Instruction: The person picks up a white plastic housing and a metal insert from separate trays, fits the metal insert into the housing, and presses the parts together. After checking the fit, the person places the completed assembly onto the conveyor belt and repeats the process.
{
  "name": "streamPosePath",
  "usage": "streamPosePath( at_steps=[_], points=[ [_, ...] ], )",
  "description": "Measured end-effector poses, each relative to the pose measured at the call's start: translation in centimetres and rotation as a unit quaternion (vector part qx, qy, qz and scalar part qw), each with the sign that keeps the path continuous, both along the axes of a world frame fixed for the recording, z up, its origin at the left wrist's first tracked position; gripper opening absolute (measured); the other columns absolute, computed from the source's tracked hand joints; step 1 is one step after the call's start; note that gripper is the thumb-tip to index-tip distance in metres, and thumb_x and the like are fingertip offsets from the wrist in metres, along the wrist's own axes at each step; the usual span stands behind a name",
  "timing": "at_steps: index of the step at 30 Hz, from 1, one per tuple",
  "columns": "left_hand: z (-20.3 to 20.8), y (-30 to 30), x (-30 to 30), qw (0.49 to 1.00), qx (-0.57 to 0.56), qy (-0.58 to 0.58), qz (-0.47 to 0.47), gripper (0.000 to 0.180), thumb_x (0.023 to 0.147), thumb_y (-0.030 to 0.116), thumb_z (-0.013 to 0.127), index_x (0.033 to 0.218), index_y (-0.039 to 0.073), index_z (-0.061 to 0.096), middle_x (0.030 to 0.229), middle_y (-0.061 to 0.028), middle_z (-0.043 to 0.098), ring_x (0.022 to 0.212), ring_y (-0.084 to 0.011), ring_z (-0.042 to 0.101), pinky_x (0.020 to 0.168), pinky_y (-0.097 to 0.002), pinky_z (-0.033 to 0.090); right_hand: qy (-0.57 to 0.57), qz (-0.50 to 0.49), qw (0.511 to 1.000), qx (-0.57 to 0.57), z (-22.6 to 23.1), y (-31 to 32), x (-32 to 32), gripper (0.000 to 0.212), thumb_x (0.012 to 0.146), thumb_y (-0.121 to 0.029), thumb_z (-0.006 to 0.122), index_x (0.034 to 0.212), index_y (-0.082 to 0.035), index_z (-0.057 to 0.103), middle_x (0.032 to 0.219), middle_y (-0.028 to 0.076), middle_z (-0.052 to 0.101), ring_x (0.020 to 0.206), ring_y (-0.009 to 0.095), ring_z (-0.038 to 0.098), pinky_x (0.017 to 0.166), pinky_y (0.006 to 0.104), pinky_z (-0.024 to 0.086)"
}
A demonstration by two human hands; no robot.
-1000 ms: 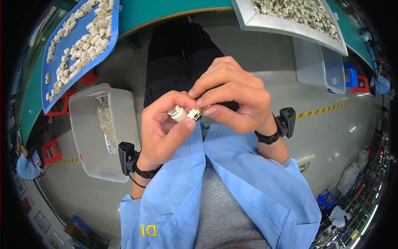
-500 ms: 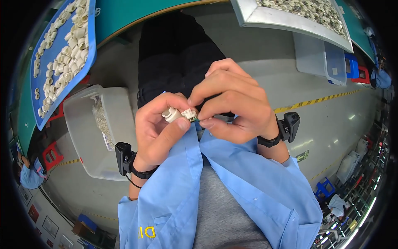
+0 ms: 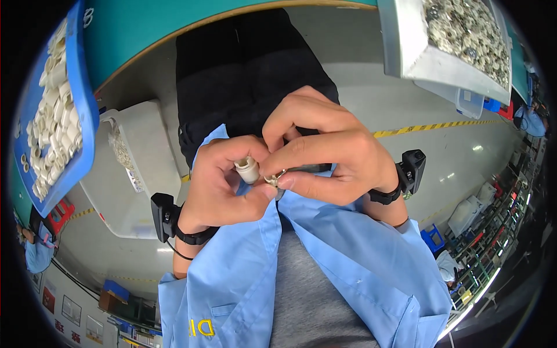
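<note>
My left hand (image 3: 223, 182) is closed around a short white plastic sleeve (image 3: 248, 170), with the sleeve's open end tipped upward. Just right of it, my right hand (image 3: 333, 153) pinches a small whitish piece (image 3: 271, 180) with a bit of metal on it, between thumb and forefinger. The left thumb tip also reaches that piece. The two parts are close together but apart, held above my lap. Fingers cover much of the small piece, so its exact kind cannot be made out.
A blue tray (image 3: 87, 124) at the left holds many white sleeves. At the upper right, a metal tray (image 3: 406, 43) is filled with small whitish parts. The green table (image 3: 133, 35) edges my lap. A clear plastic bin (image 3: 156, 197) stands on the floor at the left.
The sleeve has turned so its open end points up, and the small piece has been tilted and drawn lower in the fingers. My view has shifted, moving the trays in the picture.
</note>
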State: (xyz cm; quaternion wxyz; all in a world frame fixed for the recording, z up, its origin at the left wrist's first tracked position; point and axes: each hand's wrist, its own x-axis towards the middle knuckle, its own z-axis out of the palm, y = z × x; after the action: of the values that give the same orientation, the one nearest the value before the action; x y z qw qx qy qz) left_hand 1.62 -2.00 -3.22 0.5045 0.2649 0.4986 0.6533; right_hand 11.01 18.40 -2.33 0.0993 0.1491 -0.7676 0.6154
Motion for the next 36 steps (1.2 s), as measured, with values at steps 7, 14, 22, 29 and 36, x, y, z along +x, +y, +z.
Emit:
streamPosePath(
  at_steps=[7, 14, 22, 29, 36],
  points=[
    [-0.4, 1.0, -0.7, 0.962, -0.011, -0.245, 0.124, 0.026, 0.077, -0.008, 0.054, 0.101, -0.002, 0.06, 0.098, -0.0089, 0.061, 0.095, -0.0127, 0.056, 0.082, -0.0236, 0.043, -0.024, -0.055, 0.998, -0.016, -1.4, 1.0, -1.1, 0.021, 0.075, -0.008, 0.076, 0.094, -0.002, 0.072, 0.091, 0.011, 0.063, 0.074, 0.023, 0.056, 0.073, 0.0351, 0.043],
    [-1.1, 1.4, -1.1, 0.992, -0.107, 0.002, 0.065, 0.029, 0.09, -0.007, 0.055, 0.12, -0.004, 0.056, 0.108, -0.0104, 0.057, 0.102, -0.0159, 0.055, 0.09, -0.0268, 0.044, -0.038, -0.128, 0.991, -0.031, -4.2, 0.0, -0.5, 0.021, 0.082, -0.007, 0.074, 0.101, 0.0, 0.069, 0.088, 0.012, 0.067, 0.072, 0.025, 0.059, 0.073, 0.0385, 0.046],
    [-2.1, 1.2, -1.2, 0.974, -0.1, -0.178, 0.099, 0.031, 0.099, 0.002, 0.056, 0.129, -0.007, 0.055, 0.111, -0.0126, 0.063, 0.094, -0.0163, 0.061, 0.087, -0.0295, 0.049, -0.055, -0.121, 0.991, -0.03, -5.6, 0.9, -1.2, 0.019, 0.085, -0.009, 0.074, 0.101, 0.001, 0.07, 0.087, 0.011, 0.07, 0.072, 0.023, 0.063, 0.074, 0.0389, 0.047],
    [-3.0, 1.4, -1.4, 0.979, -0.082, -0.181, 0.054, 0.029, 0.102, 0.006, 0.052, 0.127, -0.008, 0.056, 0.108, -0.0158, 0.067, 0.088, -0.0171, 0.064, 0.083, -0.031, 0.052, -0.075, -0.105, 0.989, -0.076, -5.8, 1.5, -0.9, 0.017, 0.085, -0.01, 0.074, 0.099, 0.0, 0.072, 0.087, 0.01, 0.07, 0.07, 0.022, 0.063, 0.073, 0.0377, 0.047],
    [-2.9, 2.0, -1.1, 0.978, -0.08, -0.184, 0.065, 0.029, 0.103, 0.008, 0.051, 0.127, -0.007, 0.054, 0.107, -0.0165, 0.067, 0.084, -0.0178, 0.064, 0.081, -0.0309, 0.052, -0.058, -0.105, 0.992, -0.029, -5.9, 1.8, -1.0, 0.02, 0.083, -0.01, 0.076, 0.101, -0.001, 0.072, 0.085, 0.009, 0.07, 0.068, 0.02, 0.063, 0.073, 0.0368, 0.046]
  ],
)
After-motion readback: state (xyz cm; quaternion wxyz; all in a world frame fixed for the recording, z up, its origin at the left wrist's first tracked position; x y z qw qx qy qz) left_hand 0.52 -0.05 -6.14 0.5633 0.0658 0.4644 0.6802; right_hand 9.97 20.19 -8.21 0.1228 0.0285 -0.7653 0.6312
